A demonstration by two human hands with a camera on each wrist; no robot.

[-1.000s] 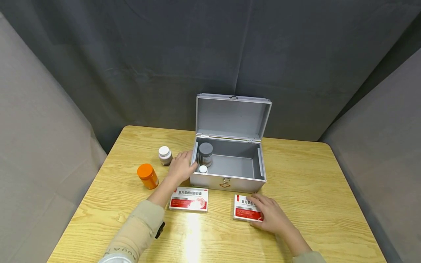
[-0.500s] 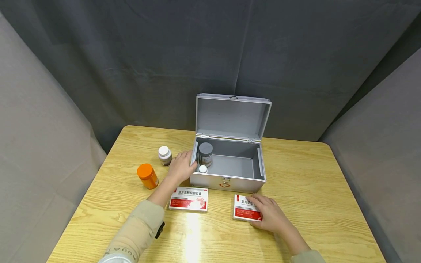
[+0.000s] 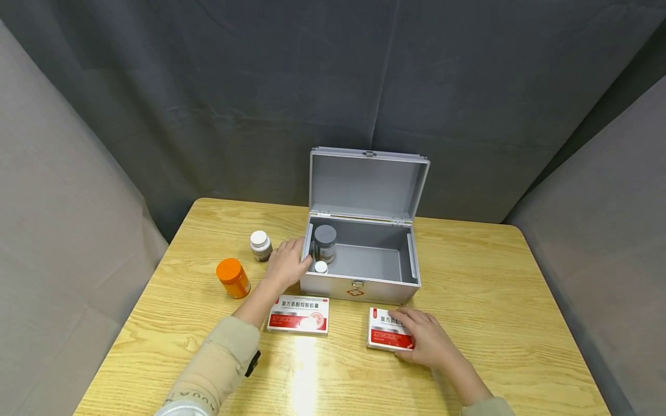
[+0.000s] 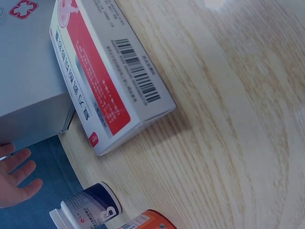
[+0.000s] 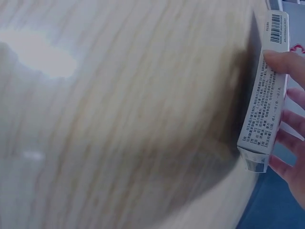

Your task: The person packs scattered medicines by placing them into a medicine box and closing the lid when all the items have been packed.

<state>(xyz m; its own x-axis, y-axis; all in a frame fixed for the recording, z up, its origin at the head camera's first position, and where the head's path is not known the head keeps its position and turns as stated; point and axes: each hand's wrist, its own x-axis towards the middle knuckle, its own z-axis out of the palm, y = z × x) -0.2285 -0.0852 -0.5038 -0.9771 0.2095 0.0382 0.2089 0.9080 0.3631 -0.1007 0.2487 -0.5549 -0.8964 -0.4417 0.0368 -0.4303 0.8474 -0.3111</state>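
My left hand (image 3: 286,266) grips the left wall of an open silver medicine case (image 3: 333,283), thumb over the rim. In the left wrist view its fingers (image 4: 21,171) hang down outside the wall. Inside the case, at the left, stand a grey-lidded jar (image 3: 325,238) and a small white-capped bottle (image 3: 321,267). My right hand (image 3: 426,338) holds a red and white medicine box (image 3: 382,330) by its right half, in front of the case. In the right wrist view the thumb (image 5: 279,61) presses on its printed side and the fingers lie along the opposite side.
A second medicine box (image 3: 299,315) lies flat before the case's left front corner. Left of the case stand a white-capped bottle (image 3: 261,245) and an orange jar (image 3: 233,278). The raised lid (image 3: 368,182) stands close before the dark curtain (image 3: 250,104).
The medicine box in my right hand has shifted very slightly to the left. My left hand has stayed on the case wall.
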